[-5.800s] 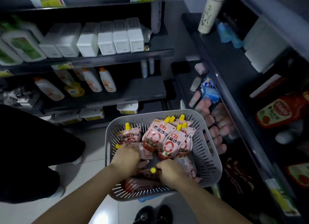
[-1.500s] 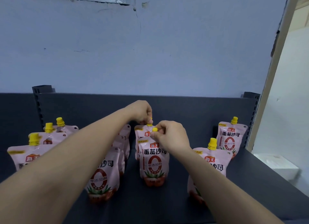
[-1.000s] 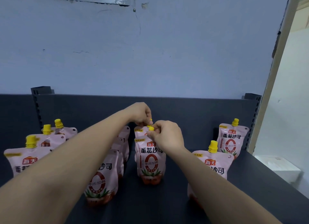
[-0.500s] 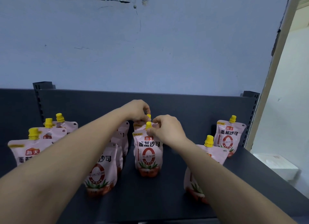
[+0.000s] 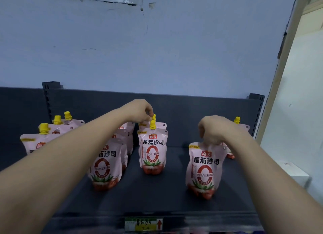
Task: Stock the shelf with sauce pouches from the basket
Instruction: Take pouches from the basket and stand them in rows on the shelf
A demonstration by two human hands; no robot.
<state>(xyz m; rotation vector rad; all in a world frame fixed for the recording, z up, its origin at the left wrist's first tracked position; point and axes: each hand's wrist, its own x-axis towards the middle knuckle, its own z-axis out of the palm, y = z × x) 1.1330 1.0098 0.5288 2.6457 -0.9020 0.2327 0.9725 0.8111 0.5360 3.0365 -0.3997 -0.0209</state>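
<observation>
Both arms reach out over the dark shelf, where pink sauce pouches with yellow caps stand in rows. The left hand is up at the back of the middle row, fingers curled, pinching the yellow cap of the rear pouch. Right in front of that one, touching it, the middle pouch stands upright on its own, label facing out.

Over on the right, the right hand is curled down over the top of the near pouch, gripping it where the cap would be; the cap itself is hidden under the fingers. That pouch stands upright close to the shelf's front edge, well apart from the middle one.

Behind the right wrist, the corner pouch shows little more than its cap, by the back panel. Under the left forearm another row starts with the left-centre pouch, more lined up behind it. Far left, a cluster of pouches shows three yellow caps.

A price label sits on the shelf's front edge, a blue wall rises behind, and a white box lies off to the right.
</observation>
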